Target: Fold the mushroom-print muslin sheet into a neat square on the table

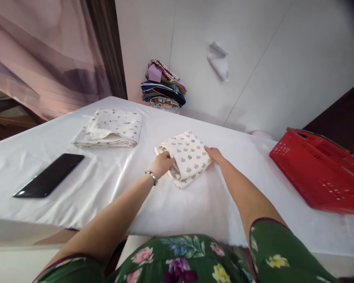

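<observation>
A folded cream cloth with small grey prints (186, 157) lies in the middle of the white-covered table (112, 184). My left hand (163, 163) grips its near left edge with curled fingers; a bracelet sits on that wrist. My right hand (214, 154) rests on the cloth's right edge, fingers closed against the fabric. A second folded printed cloth (112, 127) lies further back to the left, apart from both hands.
A black phone (49, 175) lies flat at the left of the table. A red plastic basket (321, 169) stands at the right edge. A stack of folded colourful clothes (163, 88) sits at the far side against the white wall. A curtain hangs at left.
</observation>
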Motion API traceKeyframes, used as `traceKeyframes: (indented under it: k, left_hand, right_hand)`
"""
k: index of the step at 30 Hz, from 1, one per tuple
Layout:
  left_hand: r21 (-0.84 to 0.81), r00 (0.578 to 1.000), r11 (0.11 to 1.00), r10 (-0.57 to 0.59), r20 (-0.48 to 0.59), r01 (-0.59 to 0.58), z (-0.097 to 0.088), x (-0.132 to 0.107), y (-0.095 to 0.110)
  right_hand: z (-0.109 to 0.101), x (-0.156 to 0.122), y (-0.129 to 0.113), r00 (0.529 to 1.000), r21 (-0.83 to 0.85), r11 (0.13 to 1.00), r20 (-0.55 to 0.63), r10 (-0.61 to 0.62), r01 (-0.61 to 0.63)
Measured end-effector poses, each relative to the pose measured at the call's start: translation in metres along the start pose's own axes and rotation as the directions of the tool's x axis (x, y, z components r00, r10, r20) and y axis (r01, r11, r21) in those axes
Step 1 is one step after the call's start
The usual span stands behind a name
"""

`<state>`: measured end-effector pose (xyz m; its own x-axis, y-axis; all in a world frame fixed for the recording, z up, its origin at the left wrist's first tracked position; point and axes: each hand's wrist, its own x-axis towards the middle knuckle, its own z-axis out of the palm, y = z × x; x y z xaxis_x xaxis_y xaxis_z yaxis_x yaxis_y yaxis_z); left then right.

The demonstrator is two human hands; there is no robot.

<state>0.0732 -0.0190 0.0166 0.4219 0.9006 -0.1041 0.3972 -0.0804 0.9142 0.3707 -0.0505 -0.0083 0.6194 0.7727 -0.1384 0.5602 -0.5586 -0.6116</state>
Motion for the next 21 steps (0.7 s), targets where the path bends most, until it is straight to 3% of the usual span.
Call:
traceKeyframes:
  k: [3, 6, 9, 12, 17, 21]
  left_hand:
    - [-0.135, 1.0, 0.991, 0.005, -0.03, -0.009, 0.004, -0.003, -0.002]
    - [-0.245, 0.994, 0.964, -0.098, 0.036, 0.104, 0.014, -0.009, -0.004]
    - [-0.173, 0.981, 0.967, -0.175, 0.079, 0.187, 0.025, -0.016, -0.006]
    - [-0.079, 0.985, 0.985, -0.142, 0.099, 0.15, 0.03, -0.02, -0.005]
    - [-0.138, 0.978, 0.984, -0.083, 0.192, 0.111, 0.018, -0.02, -0.001]
    - [-0.174, 0.989, 0.976, -0.111, 0.1, 0.127, 0.007, -0.024, -0.006]
  right_hand:
    - [0.001, -0.003, 0.001, 1.0, 0.035, 0.999, -0.013, 0.01, -0.01]
    - [0.0, -0.007, 0.0, 1.0, 0.081, 0.997, -0.014, 0.017, -0.016]
    - [-0.002, -0.011, -0.002, 1.0, 0.133, 0.991, -0.002, 0.023, -0.022]
    - [-0.005, -0.014, -0.003, 1.0, 0.181, 0.983, 0.011, 0.022, -0.024]
    - [-0.006, -0.018, 0.002, 1.0, 0.212, 0.977, -0.012, -0.008, 0.01]
    - [-0.001, -0.022, 0.008, 0.999, 0.221, 0.975, -0.035, -0.019, 0.026]
